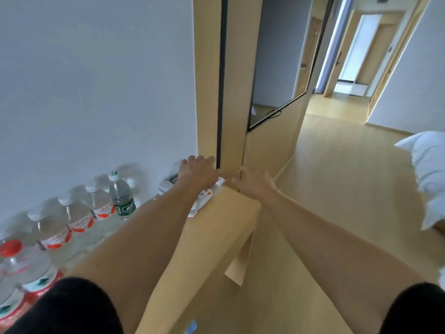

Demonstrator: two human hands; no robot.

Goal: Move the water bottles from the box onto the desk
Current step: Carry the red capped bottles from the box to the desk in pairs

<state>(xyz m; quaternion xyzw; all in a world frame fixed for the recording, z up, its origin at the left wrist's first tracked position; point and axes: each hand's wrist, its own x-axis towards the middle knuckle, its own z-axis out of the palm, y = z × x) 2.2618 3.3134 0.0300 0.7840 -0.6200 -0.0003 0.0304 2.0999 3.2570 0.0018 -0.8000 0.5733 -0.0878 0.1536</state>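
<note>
Several water bottles stand in a row along the wall on the light wood desk [231, 210]: a green-labelled one [121, 196], three white-capped ones with red labels [77, 216], and red-capped ones [16, 263] at the near left. Another red-labelled bottle [204, 197] lies on its side near the desk's far end, under my left wrist. My left hand [197, 173] reaches past it, palm down, fingers apart, holding nothing. My right hand [256, 183] hovers at the desk's far corner, fingers loosely curled and empty. No box is in view.
A white device [166, 183] lies on the desk by the wall, beside my left hand. A wooden wall panel carries a television [277, 68] just beyond the desk. A bed with white bedding [428, 179] is at the right, with open wooden floor [337, 189] between.
</note>
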